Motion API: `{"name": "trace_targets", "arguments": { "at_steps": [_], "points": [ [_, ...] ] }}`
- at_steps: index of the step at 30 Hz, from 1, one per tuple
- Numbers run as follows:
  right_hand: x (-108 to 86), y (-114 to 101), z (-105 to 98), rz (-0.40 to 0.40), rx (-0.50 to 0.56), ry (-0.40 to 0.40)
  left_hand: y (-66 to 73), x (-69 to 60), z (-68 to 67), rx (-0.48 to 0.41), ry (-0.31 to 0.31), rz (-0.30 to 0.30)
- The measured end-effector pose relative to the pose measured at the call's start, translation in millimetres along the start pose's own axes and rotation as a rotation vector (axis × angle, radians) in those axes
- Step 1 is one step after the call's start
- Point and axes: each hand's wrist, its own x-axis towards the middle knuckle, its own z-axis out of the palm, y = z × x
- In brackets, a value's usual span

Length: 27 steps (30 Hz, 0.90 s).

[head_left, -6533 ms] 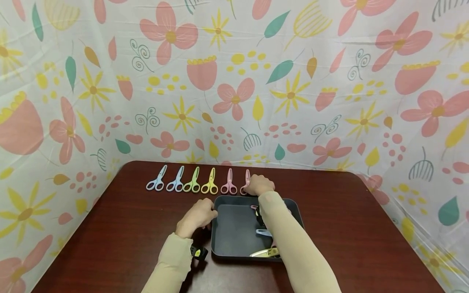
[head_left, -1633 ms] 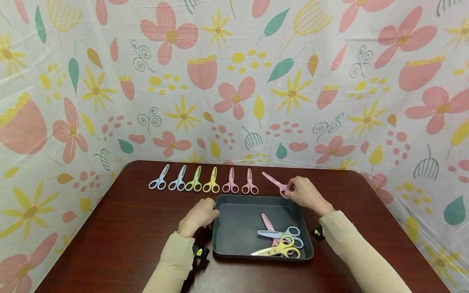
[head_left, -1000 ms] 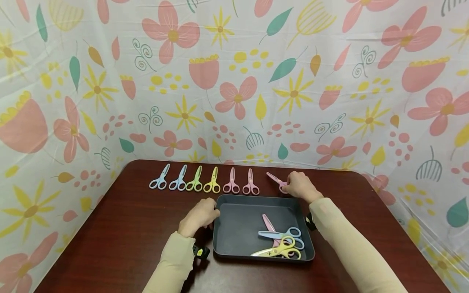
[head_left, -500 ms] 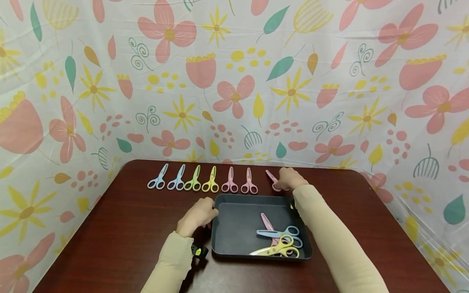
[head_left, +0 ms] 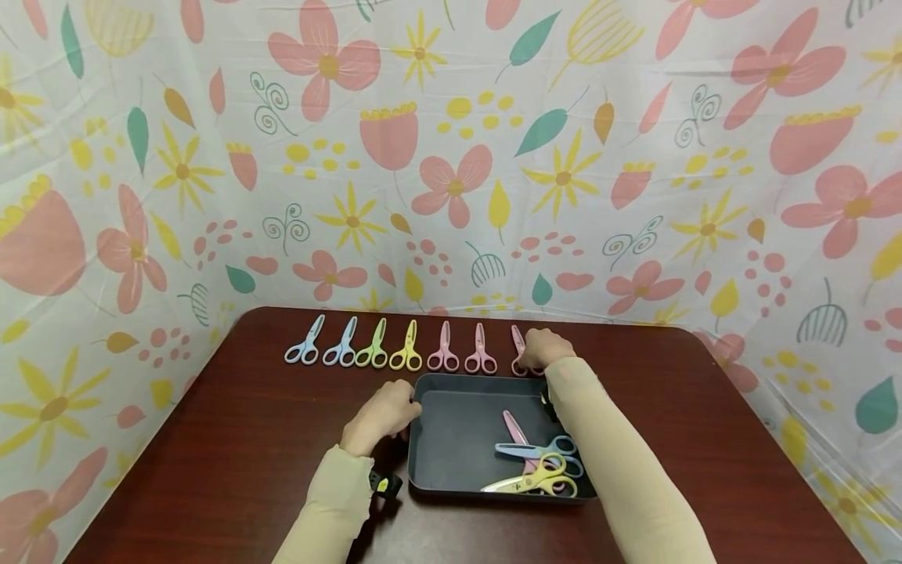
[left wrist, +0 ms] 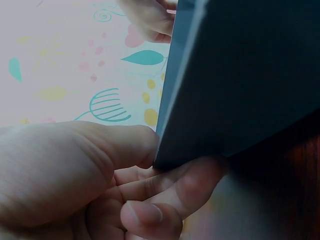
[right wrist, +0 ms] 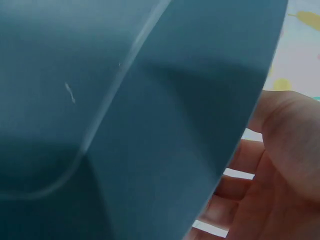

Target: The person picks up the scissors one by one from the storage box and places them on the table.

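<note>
My left hand holds the left rim of a dark grey tray. In the left wrist view its thumb lies on the wall's outside, with fingers beneath. Behind the tray, my right hand grips the handle of pink scissors, blades pointing away. Its fingertips are hidden by the tray wall in the right wrist view. Leftward along the same row lie two more pink scissors, yellow scissors, green scissors and two pairs of blue scissors.
Inside the tray's right part, yellow-handled scissors, blue scissors and pink scissors overlap in a pile. Everything stands on a dark brown table, with a flower-printed cloth hanging behind it.
My right hand has moved left with the pink scissors, turning them from slanted to nearly in line with the row. My left hand has stayed at the tray's rim.
</note>
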Motion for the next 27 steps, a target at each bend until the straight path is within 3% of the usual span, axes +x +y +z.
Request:
{"name": "trace_targets", "arguments": {
  "at_steps": [10,27],
  "points": [
    [0.6,-11.3,5.1,-0.01,-0.02,0.017,-0.3,-3.2,-1.2,-0.023,-0.01,-0.03],
    [-5.4,-16.9,6.7,0.032,0.001,-0.006,-1.5,1.8,1.5,-0.017,-0.01,-0.008]
  ]
}}
